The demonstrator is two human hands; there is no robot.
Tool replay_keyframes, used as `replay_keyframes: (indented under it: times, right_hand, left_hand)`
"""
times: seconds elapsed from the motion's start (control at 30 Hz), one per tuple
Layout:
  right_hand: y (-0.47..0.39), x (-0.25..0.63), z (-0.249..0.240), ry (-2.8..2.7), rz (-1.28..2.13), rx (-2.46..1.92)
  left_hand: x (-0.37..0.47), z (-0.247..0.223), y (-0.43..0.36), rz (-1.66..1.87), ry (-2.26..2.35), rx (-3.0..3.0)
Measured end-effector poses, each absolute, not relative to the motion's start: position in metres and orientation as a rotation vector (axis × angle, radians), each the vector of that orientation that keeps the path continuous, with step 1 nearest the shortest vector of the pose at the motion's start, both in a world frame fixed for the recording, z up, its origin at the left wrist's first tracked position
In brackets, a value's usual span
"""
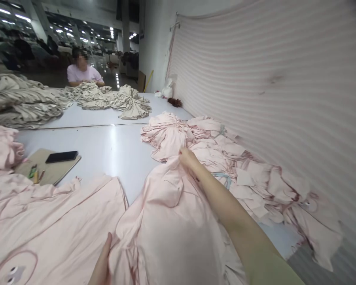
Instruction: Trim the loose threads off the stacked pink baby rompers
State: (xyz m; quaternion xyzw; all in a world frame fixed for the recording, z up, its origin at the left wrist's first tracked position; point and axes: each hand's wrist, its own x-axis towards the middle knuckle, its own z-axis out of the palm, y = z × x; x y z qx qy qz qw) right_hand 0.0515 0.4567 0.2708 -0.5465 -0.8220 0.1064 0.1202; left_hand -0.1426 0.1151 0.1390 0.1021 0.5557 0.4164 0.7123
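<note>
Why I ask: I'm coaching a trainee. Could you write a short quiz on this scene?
1. Multiple choice: What lies on the flat tan board? (a) blue scissors (b) a black phone (c) a white cup
2. True or false: The person in the lilac shirt is behind grey-beige cloth piles.
3. Which hand grips the upper end of the central pale pink cloth?

Key: 1. b; 2. true; 3. right

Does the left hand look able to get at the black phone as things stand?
Probably yes: the black phone lies uncovered on the tan board, and only low-lying pink fabric seems to sit between it and the left hand.
</note>
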Motion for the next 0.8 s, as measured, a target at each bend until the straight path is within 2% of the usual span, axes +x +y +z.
replay_keyframes:
  times: [0.13, 0.27, 0.3, 0.37, 0.47, 0.53, 0.67, 0.8]
  right_hand:
    - [0.409, 0.039, 0.230, -2.596, 0.563, -1.467]
    - [0.312, 0.040, 0.219, -2.669, 0.647, -1.200]
    - [0.285, 0.042, 0.218, -2.670, 0.596, -1.071]
    - [0.233, 0.046, 0.216, -2.625, 0.285, -0.565]
    - [0.180, 0.054, 0.214, -2.472, -0.106, -0.244]
    - [0.165, 0.059, 0.217, -2.442, -0.176, -0.231]
    - [0.174, 0.074, 0.236, -2.342, -0.070, -0.382]
    - [0.196, 0.102, 0.263, -2.012, 0.069, -0.727]
  left_hand:
    - [-0.145, 0.128, 0.108, 1.040, 1.432, 0.144]
    - [-0.127, 0.150, 0.112, 1.175, 1.600, 0.293]
    - [-0.120, 0.161, 0.113, 1.209, 1.556, 0.304]
    - [-0.102, 0.184, 0.115, 1.258, 1.430, 0.258]
    - [-0.076, 0.216, 0.113, 1.330, 1.285, 0.148]
    - [-0.063, 0.232, 0.110, 1.375, 1.249, 0.149]
    - [-0.062, 0.271, 0.113, 1.502, 1.274, 0.225]
    - [-0.078, 0.343, 0.119, 1.946, 1.329, 0.358]
